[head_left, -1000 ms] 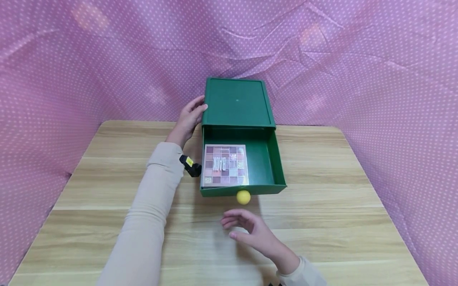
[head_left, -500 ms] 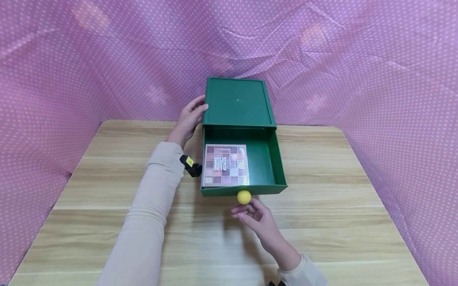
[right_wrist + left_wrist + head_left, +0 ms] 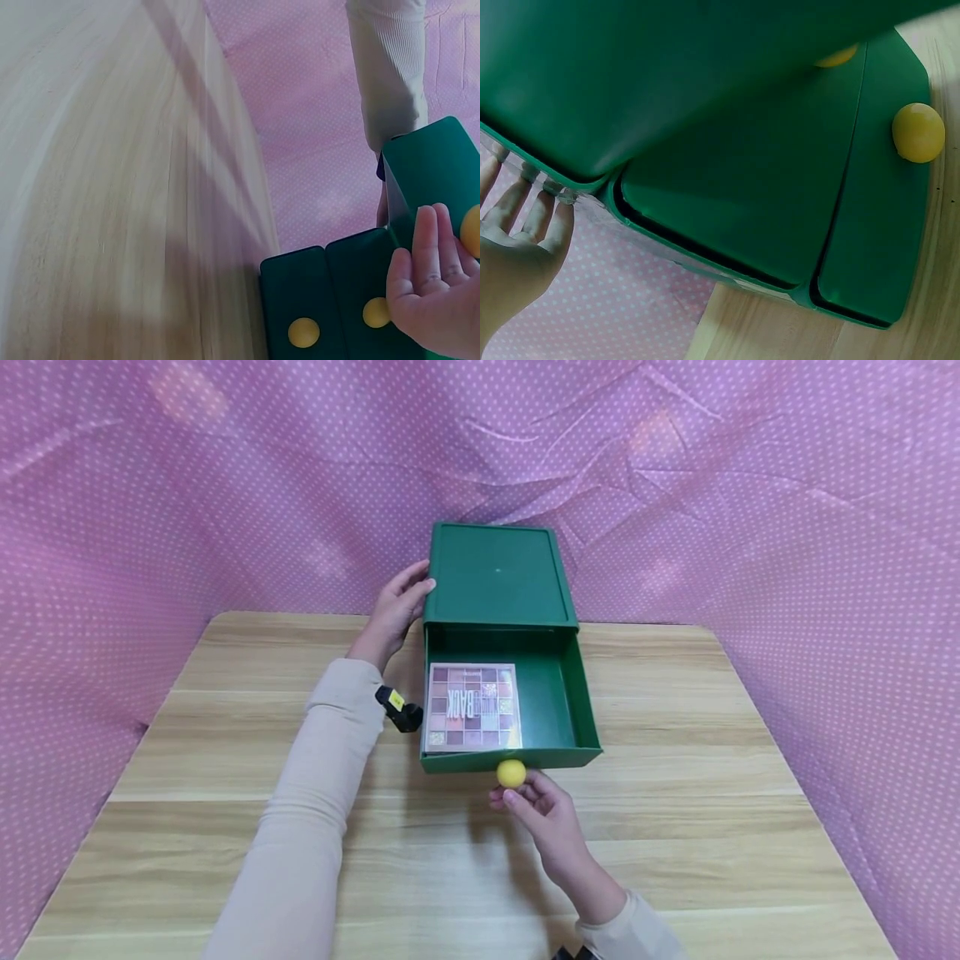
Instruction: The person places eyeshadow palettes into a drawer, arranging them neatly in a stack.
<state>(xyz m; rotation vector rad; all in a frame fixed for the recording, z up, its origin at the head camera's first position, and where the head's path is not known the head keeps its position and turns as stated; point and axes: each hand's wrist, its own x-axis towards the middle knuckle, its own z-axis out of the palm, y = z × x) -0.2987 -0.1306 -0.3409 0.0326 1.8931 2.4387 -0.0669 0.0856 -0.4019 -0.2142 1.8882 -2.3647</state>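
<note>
A green drawer cabinet (image 3: pixel 498 568) stands at the table's back, its top drawer (image 3: pixel 546 697) pulled out. An eyeshadow palette (image 3: pixel 472 714) with a see-through lid lies in the drawer's left part. My left hand (image 3: pixel 392 617) rests on the cabinet's left side; its fingertips meet that side in the left wrist view. At the drawer's front, my right hand (image 3: pixel 557 831) pinches the round yellow knob (image 3: pixel 512 774), index finger on the right and thumb tip at the lower edge. The right wrist view shows its fingers (image 3: pixel 425 240) beside the knob, the thumb hidden.
Below the pulled-out drawer are two pushed-in green drawers, each with a yellow knob (image 3: pixel 304 332). The wooden table (image 3: pixel 720 827) extends to both sides and in front. Pink dotted cloth (image 3: pixel 315 468) hangs behind and at both sides.
My right hand has moved up from below the drawer to its knob, thumb and index finger closing in on it. The left hand, cabinet and drawer stay where they were.
</note>
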